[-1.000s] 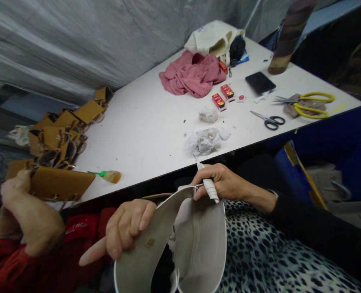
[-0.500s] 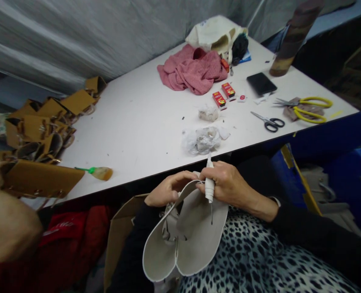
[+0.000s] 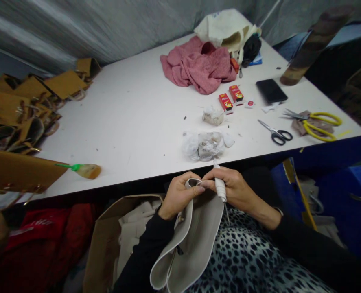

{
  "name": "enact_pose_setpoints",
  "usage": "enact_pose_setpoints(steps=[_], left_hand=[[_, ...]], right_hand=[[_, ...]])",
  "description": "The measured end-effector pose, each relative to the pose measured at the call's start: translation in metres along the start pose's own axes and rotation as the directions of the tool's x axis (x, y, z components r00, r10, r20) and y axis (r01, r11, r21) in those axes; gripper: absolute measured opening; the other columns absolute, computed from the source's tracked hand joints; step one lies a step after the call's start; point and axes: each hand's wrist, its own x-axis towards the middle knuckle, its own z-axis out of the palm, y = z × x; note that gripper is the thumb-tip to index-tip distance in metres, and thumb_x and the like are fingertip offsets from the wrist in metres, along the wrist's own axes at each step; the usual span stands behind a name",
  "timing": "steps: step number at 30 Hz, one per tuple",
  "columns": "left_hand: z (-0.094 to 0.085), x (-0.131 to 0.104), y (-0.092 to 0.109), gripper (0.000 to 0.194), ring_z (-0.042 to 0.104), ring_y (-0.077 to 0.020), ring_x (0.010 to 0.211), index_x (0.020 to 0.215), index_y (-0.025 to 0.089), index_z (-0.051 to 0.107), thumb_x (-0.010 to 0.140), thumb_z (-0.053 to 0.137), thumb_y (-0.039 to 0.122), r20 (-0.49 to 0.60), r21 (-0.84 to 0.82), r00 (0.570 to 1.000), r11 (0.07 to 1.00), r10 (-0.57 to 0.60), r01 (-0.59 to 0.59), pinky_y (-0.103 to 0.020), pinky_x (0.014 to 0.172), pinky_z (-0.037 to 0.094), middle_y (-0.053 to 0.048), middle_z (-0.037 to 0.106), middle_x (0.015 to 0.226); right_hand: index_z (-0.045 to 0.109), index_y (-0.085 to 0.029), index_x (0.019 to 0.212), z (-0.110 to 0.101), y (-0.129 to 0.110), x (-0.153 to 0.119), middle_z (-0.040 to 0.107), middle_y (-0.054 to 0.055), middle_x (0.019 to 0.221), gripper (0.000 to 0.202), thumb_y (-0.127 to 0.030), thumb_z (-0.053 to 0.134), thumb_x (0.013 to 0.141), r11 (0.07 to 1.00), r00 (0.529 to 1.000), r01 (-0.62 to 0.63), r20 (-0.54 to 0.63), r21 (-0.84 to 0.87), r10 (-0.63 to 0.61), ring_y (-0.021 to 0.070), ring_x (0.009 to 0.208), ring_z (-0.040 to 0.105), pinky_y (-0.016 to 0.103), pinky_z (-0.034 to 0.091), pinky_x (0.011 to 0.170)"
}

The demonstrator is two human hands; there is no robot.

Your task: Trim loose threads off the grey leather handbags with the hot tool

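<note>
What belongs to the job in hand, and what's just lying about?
Job: beige bag (left hand, right hand); wrapped tool (right hand).
Apparently lying about: pink cloth; flat black device; tall bottle; cream bag.

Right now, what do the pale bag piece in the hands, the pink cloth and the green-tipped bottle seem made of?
Pale bag piece: matte leather or imitation, unclear which, bending in smooth, stiff curves. Pink cloth: matte fabric, lying in soft, loose folds. Green-tipped bottle: probably smooth plastic; its amber body looks translucent.
</note>
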Motion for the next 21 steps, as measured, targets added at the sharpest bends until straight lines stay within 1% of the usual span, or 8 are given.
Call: enact_pose_setpoints(steps=[4,7,9,11,14,17,19,21], left_hand=[[-0.009,0.004,-0.009,0.027,0.063,-0.0169,0.076,0.085,0.013,0.075,0.079,0.084,0.038,0.044,-0.161,0.999,0.987,-0.014,0.021,-0.027,0.072,0.046,-0.006,0.070,0.087],[-0.013,0.006,-0.017,0.024,0.063,-0.0160,0.075,0.087,0.014,0.077,0.080,0.084,0.036,0.034,-0.248,0.999,0.968,-0.038,0.045,-0.027,0.072,0.047,-0.006,0.071,0.089],[-0.014,0.007,-0.020,0.023,0.064,-0.0160,0.076,0.090,0.016,0.077,0.082,0.082,0.036,-0.019,-0.262,0.998,0.964,-0.056,0.049,-0.027,0.073,0.047,-0.005,0.072,0.091],[-0.013,0.008,-0.019,0.021,0.065,-0.0173,0.080,0.092,0.017,0.078,0.085,0.079,0.037,-0.076,-0.193,0.996,0.981,-0.049,0.034,-0.027,0.075,0.048,-0.006,0.074,0.093],[-0.005,0.011,-0.012,0.017,0.066,-0.0190,0.083,0.089,0.017,0.077,0.089,0.073,0.033,-0.176,0.067,0.984,0.998,0.034,-0.022,-0.029,0.078,0.048,-0.006,0.074,0.090],[0.010,0.015,-0.006,0.013,0.066,-0.0186,0.083,0.087,0.017,0.075,0.091,0.068,0.027,-0.318,0.303,0.933,0.950,0.170,-0.070,-0.029,0.080,0.048,-0.004,0.073,0.086],[0.021,0.018,-0.005,0.012,0.066,-0.0179,0.084,0.087,0.017,0.073,0.093,0.064,0.024,-0.383,0.377,0.891,0.922,0.244,-0.090,-0.028,0.081,0.048,-0.003,0.072,0.086],[0.028,0.021,-0.007,0.013,0.065,-0.0168,0.082,0.086,0.017,0.072,0.093,0.062,0.022,-0.402,0.400,0.874,0.911,0.274,-0.101,-0.027,0.079,0.048,-0.003,0.071,0.083]], right_hand=[[0.072,-0.025,0.110,-0.010,0.011,-0.003,0.074,0.002,0.094,0.015,-0.036,0.065,0.101,0.997,0.997,0.050,-0.061,0.060,-0.047,0.0175,0.085,0.067,0.030,0.050,0.079],[0.065,-0.028,0.130,-0.024,0.022,-0.004,0.074,0.003,0.097,0.035,-0.050,0.056,0.104,0.990,0.991,0.030,-0.133,0.135,-0.011,0.0187,0.088,0.070,0.032,0.053,0.083],[0.063,-0.028,0.138,-0.036,0.029,-0.001,0.071,0.003,0.094,0.050,-0.062,0.050,0.103,0.994,0.981,-0.008,-0.191,0.109,0.029,0.0187,0.085,0.068,0.032,0.053,0.079],[0.066,-0.027,0.136,-0.047,0.033,0.004,0.068,0.004,0.092,0.055,-0.066,0.046,0.102,0.999,0.967,-0.039,-0.249,0.033,0.046,0.0184,0.081,0.066,0.032,0.052,0.076],[0.073,-0.025,0.124,-0.057,0.037,0.015,0.068,0.003,0.088,0.044,-0.058,0.051,0.104,0.992,0.948,-0.108,-0.308,-0.067,0.083,0.0172,0.077,0.064,0.031,0.051,0.075],[0.070,-0.023,0.115,-0.055,0.040,0.026,0.068,-0.001,0.078,0.032,-0.051,0.060,0.102,0.979,0.931,-0.177,-0.340,-0.103,0.132,0.0155,0.068,0.064,0.028,0.050,0.067],[0.068,-0.023,0.106,-0.052,0.043,0.032,0.070,-0.001,0.079,0.026,-0.047,0.066,0.099,0.978,0.930,-0.143,-0.357,-0.150,0.081,0.0157,0.068,0.066,0.028,0.051,0.066],[0.069,-0.022,0.097,-0.049,0.046,0.038,0.074,0.001,0.084,0.021,-0.043,0.069,0.097,0.972,0.921,-0.061,-0.387,-0.227,-0.032,0.0172,0.074,0.069,0.029,0.053,0.071]])
